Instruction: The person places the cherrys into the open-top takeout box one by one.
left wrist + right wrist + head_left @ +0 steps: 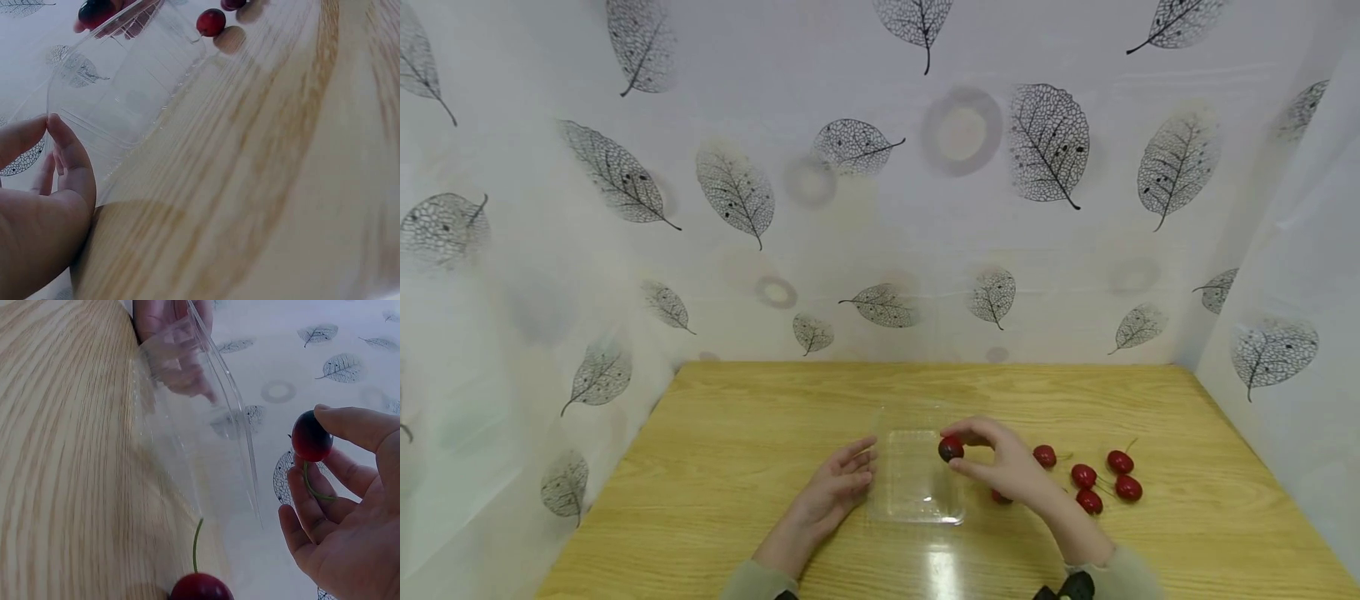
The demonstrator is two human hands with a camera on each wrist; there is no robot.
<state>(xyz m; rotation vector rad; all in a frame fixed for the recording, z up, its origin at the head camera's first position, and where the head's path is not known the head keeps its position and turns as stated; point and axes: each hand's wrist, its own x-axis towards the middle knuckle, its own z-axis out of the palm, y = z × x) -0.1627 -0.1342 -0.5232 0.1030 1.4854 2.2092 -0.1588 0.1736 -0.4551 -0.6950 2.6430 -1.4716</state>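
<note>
A clear plastic container (917, 510) stands on the table between the hands. My left hand (838, 487) is at its left side; in the left wrist view, thumb and forefinger meet at the rim and pinch it. My right hand (1000, 458) holds a dark red cherry (951, 448) between thumb and fingers over the container's right edge. In the right wrist view, the held cherry (312, 437) has a green stem hanging down towards the palm. Another cherry (1001, 497) lies partly hidden under the right hand.
Several red cherries with stems, among them one cherry (1128, 487), lie scattered right of the right hand. The wooden table (737, 433) is bounded at back and sides by a pale leaf-patterned sheet (887, 242).
</note>
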